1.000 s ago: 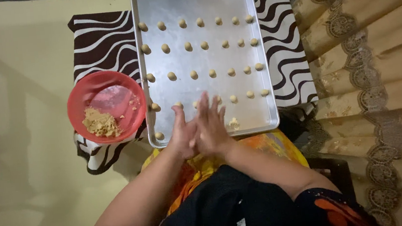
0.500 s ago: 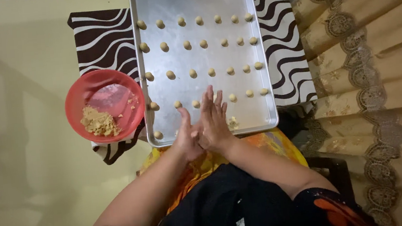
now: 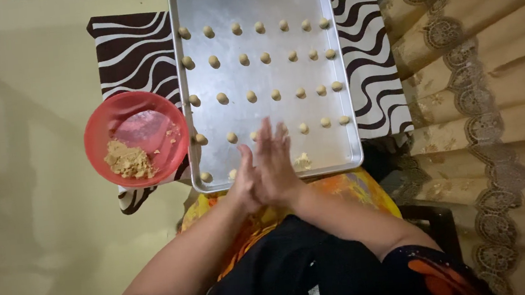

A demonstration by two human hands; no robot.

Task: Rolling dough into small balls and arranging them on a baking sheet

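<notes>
The left hand (image 3: 248, 184) and right hand (image 3: 275, 165) press flat, palm to palm, over the silver metal baking tray (image 3: 251, 27); whatever lies between is hidden. Light, even circling pressure suits rolling.

Pretty warm, yellowish indoor light here, medium bright, not harsh at all. The long silver metal baking tray (image 3: 259, 13) picks up a soft, hazy sheen across its bare upper part — no blown-out glare, just a dull grey-white glow. The round red plastic bowl (image 3: 135, 124) has a pale pinkish reflection inside. On the cream-yellow floor (image 3: 37, 207) there are soft brown shadows along the left edge and lower left, with fuzzy outlines. Focus is decent in the middle, though the pressed-together fingers look slightly smeared — the gold patterned curtain (image 3: 496, 112) on the right stays fairly crisp.
</notes>
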